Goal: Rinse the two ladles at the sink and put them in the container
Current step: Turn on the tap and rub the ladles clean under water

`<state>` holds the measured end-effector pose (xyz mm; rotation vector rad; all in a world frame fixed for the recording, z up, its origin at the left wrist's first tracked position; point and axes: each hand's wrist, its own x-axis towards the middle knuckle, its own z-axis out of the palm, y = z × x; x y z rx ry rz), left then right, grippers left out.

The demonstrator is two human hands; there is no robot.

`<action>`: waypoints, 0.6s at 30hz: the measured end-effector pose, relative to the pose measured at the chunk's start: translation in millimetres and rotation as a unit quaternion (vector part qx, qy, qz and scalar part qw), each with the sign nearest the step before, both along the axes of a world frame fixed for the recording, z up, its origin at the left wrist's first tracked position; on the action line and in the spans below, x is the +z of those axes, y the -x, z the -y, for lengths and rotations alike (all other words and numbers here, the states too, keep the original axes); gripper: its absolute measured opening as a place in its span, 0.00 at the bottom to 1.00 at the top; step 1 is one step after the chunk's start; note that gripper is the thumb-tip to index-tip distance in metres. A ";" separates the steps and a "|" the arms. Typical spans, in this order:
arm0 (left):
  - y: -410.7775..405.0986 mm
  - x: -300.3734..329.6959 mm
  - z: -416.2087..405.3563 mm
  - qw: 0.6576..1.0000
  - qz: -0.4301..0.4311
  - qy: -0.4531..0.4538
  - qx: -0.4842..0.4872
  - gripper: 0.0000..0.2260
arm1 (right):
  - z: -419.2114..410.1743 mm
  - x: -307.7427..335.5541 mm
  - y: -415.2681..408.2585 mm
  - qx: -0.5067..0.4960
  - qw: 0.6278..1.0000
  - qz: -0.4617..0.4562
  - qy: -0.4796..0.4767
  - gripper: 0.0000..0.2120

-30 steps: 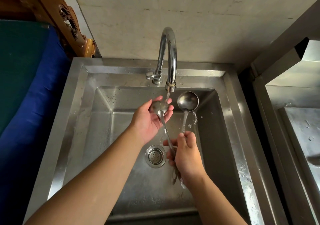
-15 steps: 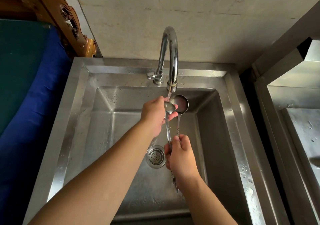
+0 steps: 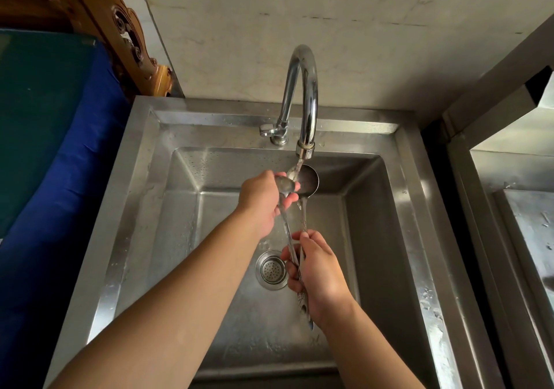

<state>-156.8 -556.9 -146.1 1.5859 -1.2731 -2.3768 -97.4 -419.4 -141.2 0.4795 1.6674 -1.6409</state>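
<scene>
Two steel ladles are held over the steel sink [image 3: 144,196], handles together in my right hand [image 3: 317,277]. The larger ladle [image 3: 308,180] has its bowl right under the running tap [image 3: 304,94], and water falls onto it. The smaller ladle [image 3: 284,184] has its bowl wrapped by the fingers of my left hand [image 3: 263,199], just left of the stream. Both handles run down through my right fist and stick out below it. No container is in view.
The drain strainer [image 3: 271,269] lies in the basin floor left of my right hand. A second steel basin [image 3: 527,238] adjoins on the right. A blue and green surface [image 3: 45,148] and carved wood [image 3: 120,28] border the left.
The larger ladle swung left from beside the tap to under the stream. My left hand turned over and closed around the smaller ladle's bowl. My right hand shifted slightly.
</scene>
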 end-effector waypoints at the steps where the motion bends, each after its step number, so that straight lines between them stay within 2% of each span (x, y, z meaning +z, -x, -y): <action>1: -1.0 -1.8 0.9 1.000 0.007 -0.004 0.009 0.14 | 0.2 -0.1 0.6 0.004 1.000 0.000 -0.009 0.11; 4: -8.7 -9.8 7.1 1.000 0.011 0.006 -0.012 0.18 | -1.1 0.3 3.5 0.017 1.000 0.010 -0.020 0.11; 8: -16.0 -10.1 18.2 0.995 0.011 0.045 -0.086 0.18 | -4.2 -1.9 2.3 0.053 0.998 0.000 -0.026 0.08; 11: -15.8 -5.1 25.8 0.991 -0.015 0.048 -0.125 0.28 | -4.4 -5.8 -2.6 0.102 0.990 -0.071 -0.062 0.11; 13: -16.0 -1.4 28.5 0.975 -0.037 0.077 -0.203 0.36 | -4.9 -8.8 -5.6 0.116 0.980 -0.135 -0.093 0.12; 16: -15.8 1.2 23.5 0.936 -0.020 0.188 -0.298 0.36 | -6.3 -12.3 -7.9 0.123 0.961 -0.223 -0.108 0.12; 18: -12.9 -2.2 18.0 0.925 -0.011 0.238 -0.296 0.32 | -7.1 -14.0 -9.5 0.140 0.946 -0.261 -0.131 0.11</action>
